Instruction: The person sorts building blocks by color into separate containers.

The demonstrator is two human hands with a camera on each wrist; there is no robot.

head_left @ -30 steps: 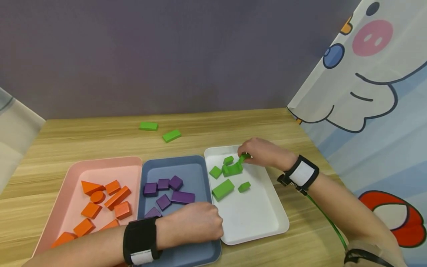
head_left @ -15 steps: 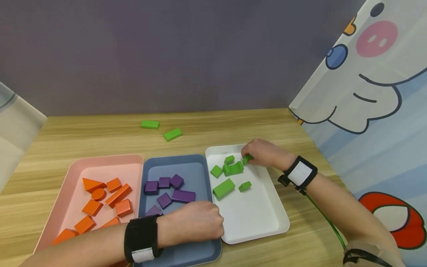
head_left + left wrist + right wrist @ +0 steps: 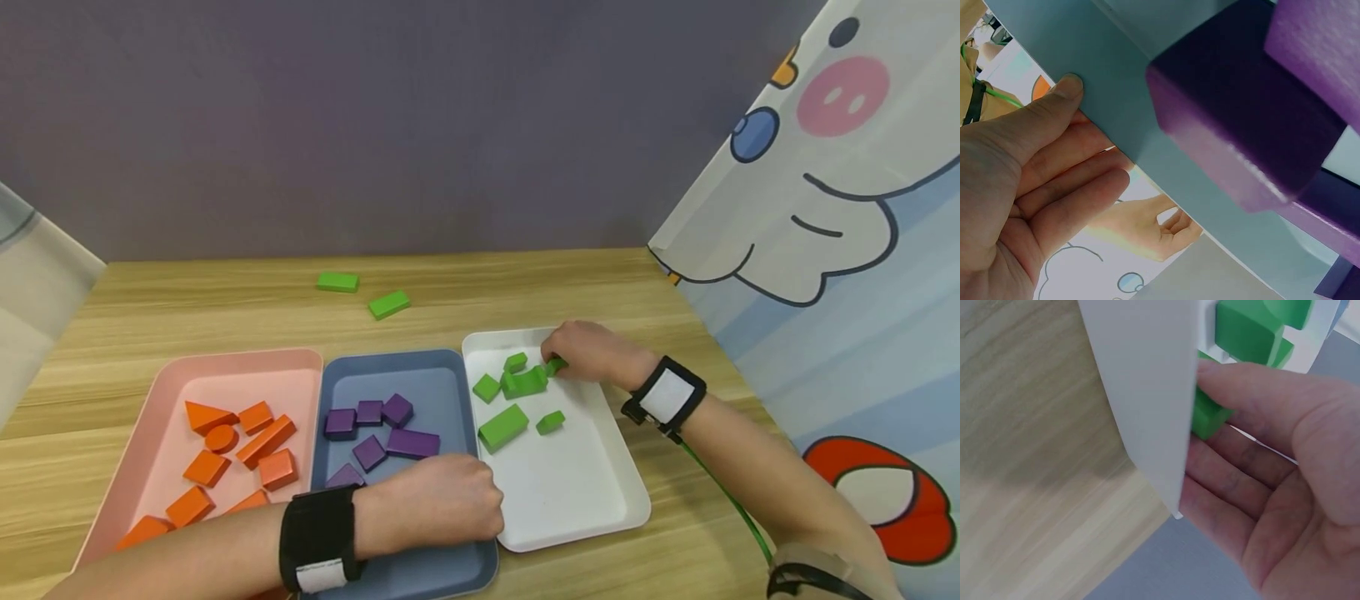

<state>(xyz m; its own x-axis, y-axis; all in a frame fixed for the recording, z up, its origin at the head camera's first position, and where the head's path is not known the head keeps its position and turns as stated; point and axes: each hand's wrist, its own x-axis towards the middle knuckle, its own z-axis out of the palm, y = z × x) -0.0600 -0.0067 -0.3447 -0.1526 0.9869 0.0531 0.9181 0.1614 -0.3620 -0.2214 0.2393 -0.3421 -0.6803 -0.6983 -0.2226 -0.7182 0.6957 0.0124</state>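
My right hand (image 3: pixel 588 350) is at the back right of the white tray (image 3: pixel 573 492), pinching a small green block (image 3: pixel 1210 412) between thumb and fingers. Beside it in that tray lie a green arch block (image 3: pixel 524 382), a larger green block (image 3: pixel 503 427) and several small green ones. My left hand (image 3: pixel 435 502) reaches across the blue tray (image 3: pixel 483 567), over its right side where it meets the white tray. In the left wrist view, its thumb (image 3: pixel 1067 90) lies on the inner face of the blue tray's wall and the other fingers go behind it, gripping the edge.
Several purple blocks (image 3: pixel 412 443) lie in the blue tray. The pink tray (image 3: pixel 161 392) at left holds several orange blocks (image 3: pixel 206 469), partly behind the left forearm. Two flat green blocks (image 3: pixel 337 282) lie on the wooden table (image 3: pixel 225 308) behind the trays. A grey panel (image 3: pixel 375 125) stands at the back.
My right hand, with its green block, has drawn slightly away from the arch block and come down lower in the white tray. My left hand has stayed at the tray's edge.
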